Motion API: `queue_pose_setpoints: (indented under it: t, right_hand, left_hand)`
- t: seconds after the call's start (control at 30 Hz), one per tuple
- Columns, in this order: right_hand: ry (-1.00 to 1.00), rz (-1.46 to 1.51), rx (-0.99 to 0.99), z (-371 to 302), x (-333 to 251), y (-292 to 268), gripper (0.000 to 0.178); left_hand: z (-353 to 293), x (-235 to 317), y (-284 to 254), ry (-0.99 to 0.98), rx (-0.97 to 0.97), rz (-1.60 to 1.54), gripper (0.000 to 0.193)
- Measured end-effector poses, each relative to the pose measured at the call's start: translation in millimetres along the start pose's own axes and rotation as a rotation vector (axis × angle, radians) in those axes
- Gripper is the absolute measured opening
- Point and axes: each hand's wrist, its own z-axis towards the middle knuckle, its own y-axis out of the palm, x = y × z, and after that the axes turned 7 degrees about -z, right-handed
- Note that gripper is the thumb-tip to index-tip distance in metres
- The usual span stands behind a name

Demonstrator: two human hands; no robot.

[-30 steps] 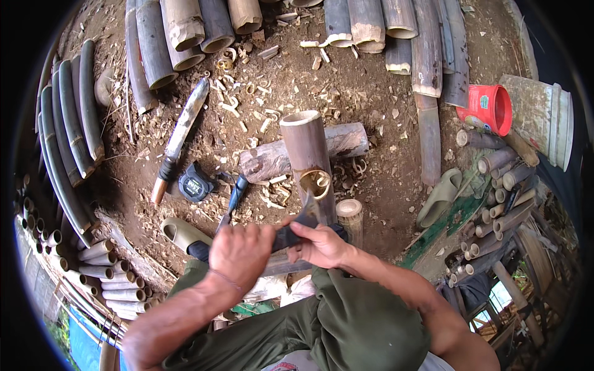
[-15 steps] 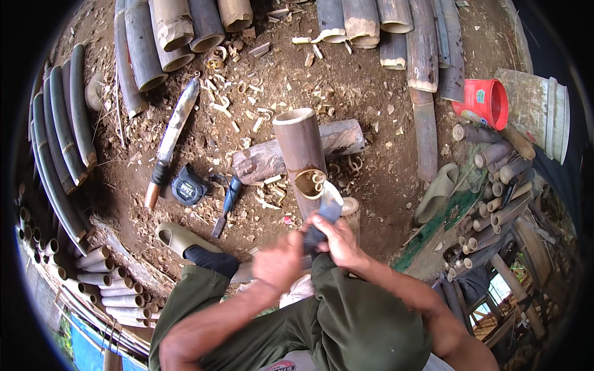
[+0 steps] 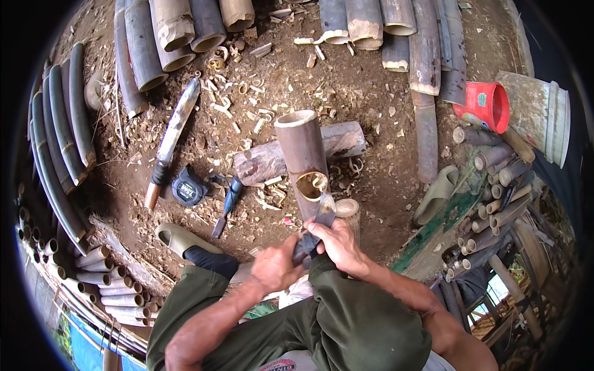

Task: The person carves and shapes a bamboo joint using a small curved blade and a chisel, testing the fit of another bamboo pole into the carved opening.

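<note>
A brown bamboo tube (image 3: 301,142) leans over a short log (image 3: 250,166), its open end away from me. An oval hole is cut in its upper side, with a pale curled shaving (image 3: 320,182) at the hole. My left hand (image 3: 276,266) is closed round the dark wrapped handle of a knife (image 3: 325,211), at the near end of the tube. My right hand (image 3: 336,242) grips the same knife farther forward, where handle meets blade. The blade's tip reaches the near right rim of the hole; whether it bites in, I cannot tell.
On the dirt left of the log lie a long machete-like blade (image 3: 176,120), a tape measure (image 3: 189,187) and a blue-handled chisel-like tool (image 3: 229,207). A cut bamboo stub (image 3: 348,208) stands right of the tube. Bamboo pieces, a red bucket (image 3: 495,106) and a sandal (image 3: 436,195) lie around.
The knife has shifted slightly and its blade now shows more sharply at the hole's rim. My left hand has moved a little; the shaving at the hole looks different.
</note>
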Motion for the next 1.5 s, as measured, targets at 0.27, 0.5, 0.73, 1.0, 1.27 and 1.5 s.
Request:
queue_pose_setpoints:
  t: [0.27,0.5,0.73,1.0,1.27,1.5]
  right_hand:
    - [-0.355,-0.425,0.297,-6.6,16.1,-9.8,0.022]
    - [-0.067,-0.389,-0.268,29.7,-37.7,32.1,0.027]
    - [-0.165,1.194,-0.464,29.6,-34.8,16.2,0.025]
    - [0.029,1.532,-0.471,26.5,-37.9,5.5,0.038]
    - [-0.17,0.639,-0.55,-7.3,-6.7,4.4,0.029]
    - [-0.759,-0.523,0.007,-27.2,-7.7,-75.1,0.045]
  left_hand:
    - [20.9,29.4,88.2,0.067,0.287,-0.542,0.059]
    - [17.2,-43.0,10.8,0.056,0.486,-0.27,0.027]
    - [25.4,92.7,-143.5,0.165,0.137,0.857,0.009]
    - [73.0,191.5,-144.1,0.085,-0.157,1.255,0.011]
    - [-12.8,66.8,-84.4,-0.105,-0.208,0.311,0.06]
    - [13.6,78.8,-42.5,0.029,-0.297,-0.761,0.096]
